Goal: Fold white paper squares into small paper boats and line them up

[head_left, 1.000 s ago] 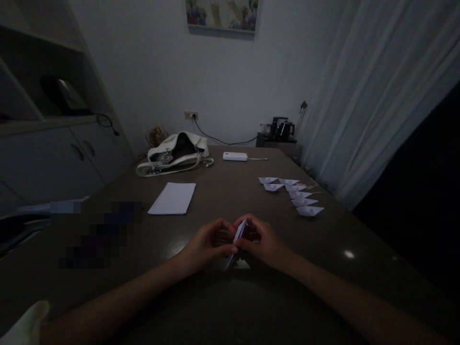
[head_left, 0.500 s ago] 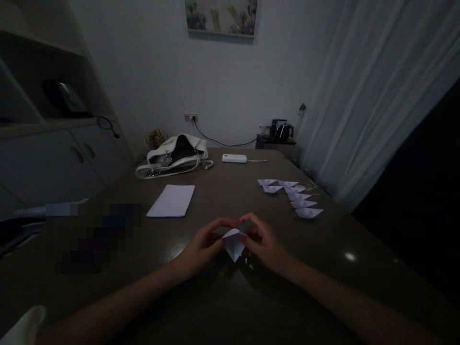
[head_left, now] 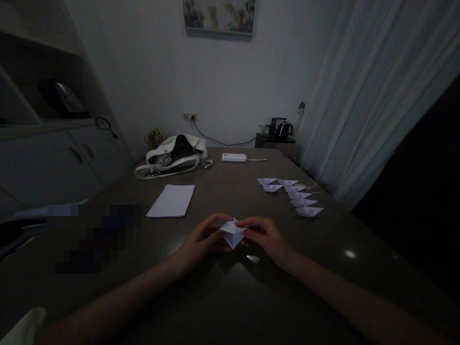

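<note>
Pinched between both hands just above the dark table [head_left: 201, 306], a small folded paper piece [head_left: 233, 233] is held near the front edge. It is gripped on one side by the left hand [head_left: 203, 239] and on the other by the right hand [head_left: 264, 235]. In such dim light, creases could be misaligned or the paper torn if pulled unevenly. Finished folded boats [head_left: 293, 194] lie well apart.

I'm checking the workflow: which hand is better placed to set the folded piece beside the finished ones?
Probably the right hand: it already pinches the small white folded paper, and the row of white paper boats lies on its side.
</note>
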Available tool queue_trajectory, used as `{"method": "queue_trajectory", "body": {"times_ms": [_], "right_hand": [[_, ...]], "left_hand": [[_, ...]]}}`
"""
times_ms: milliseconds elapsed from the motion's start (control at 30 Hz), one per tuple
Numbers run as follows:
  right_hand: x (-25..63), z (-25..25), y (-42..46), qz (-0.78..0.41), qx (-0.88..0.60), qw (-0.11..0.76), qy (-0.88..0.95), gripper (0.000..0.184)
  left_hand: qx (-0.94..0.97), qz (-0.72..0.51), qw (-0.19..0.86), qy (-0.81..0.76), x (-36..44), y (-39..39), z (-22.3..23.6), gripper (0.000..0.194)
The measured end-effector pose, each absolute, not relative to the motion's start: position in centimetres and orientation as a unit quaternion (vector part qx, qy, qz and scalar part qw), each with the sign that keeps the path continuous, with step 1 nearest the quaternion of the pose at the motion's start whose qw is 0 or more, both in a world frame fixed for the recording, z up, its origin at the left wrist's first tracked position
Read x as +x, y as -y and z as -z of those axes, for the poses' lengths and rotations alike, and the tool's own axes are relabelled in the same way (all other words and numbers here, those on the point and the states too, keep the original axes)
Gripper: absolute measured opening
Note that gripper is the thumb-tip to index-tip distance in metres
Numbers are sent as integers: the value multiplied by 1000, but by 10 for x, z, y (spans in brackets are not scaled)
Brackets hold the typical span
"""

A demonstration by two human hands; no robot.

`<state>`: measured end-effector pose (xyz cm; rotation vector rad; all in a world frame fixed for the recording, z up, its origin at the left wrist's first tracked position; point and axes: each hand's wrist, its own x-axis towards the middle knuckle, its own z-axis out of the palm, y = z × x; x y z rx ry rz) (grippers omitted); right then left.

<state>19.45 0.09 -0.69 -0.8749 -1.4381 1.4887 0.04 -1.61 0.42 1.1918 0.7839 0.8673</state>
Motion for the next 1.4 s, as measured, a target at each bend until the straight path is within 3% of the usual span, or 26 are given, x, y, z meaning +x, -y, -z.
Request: {"method": "queue_trajectory", "body": {"times_ms": [200, 500, 600, 767, 900, 1400], "right_hand": [[196, 4, 1, -592, -374, 426, 573, 11], [196, 6, 6, -508, -390, 383, 666, 20], [194, 12, 6, -500, -371, 407, 668, 24], [192, 13, 4, -556, -363, 440, 605, 41], [193, 9, 1, -573, -389, 399, 602, 32], [192, 11, 3, -582, -404, 386, 591, 32]], "left_hand": [[535, -386, 657, -365, 2, 15, -7, 29], [549, -360, 643, -395, 3, 12, -3, 30], [568, -355, 625, -401, 4, 13, -2, 32], [558, -389, 617, -395, 4, 14, 0, 34], [569, -409, 587, -404, 4, 12, 0, 33], [599, -385, 550, -436, 3, 11, 0, 30]]}}
